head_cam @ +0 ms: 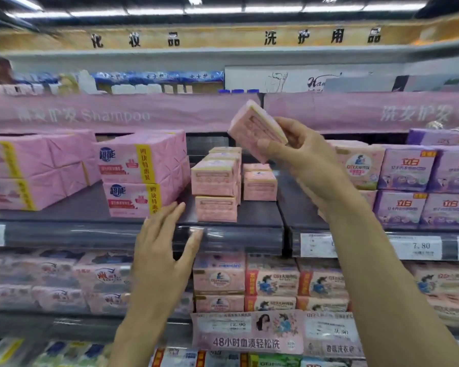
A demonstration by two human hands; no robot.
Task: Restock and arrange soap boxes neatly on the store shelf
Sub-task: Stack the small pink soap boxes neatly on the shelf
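Note:
My right hand (305, 154) grips a pink soap box (255, 128), tilted, raised in front of the middle shelf. On that dark shelf (231, 234) stand small stacks of matching pink soap boxes: a taller stack (214, 189) in front and a lower stack (260, 185) to its right. My left hand (164, 242) hovers with fingers spread and straight at the shelf's front edge, just left of the stacks, holding nothing.
Large pink wrapped multipacks (141, 170) fill the shelf's left part. Purple soap boxes (424, 189) sit at the right. Pink packs (270, 282) line the shelf below, behind price tags (414, 247). A pink shampoo banner (90, 115) runs above.

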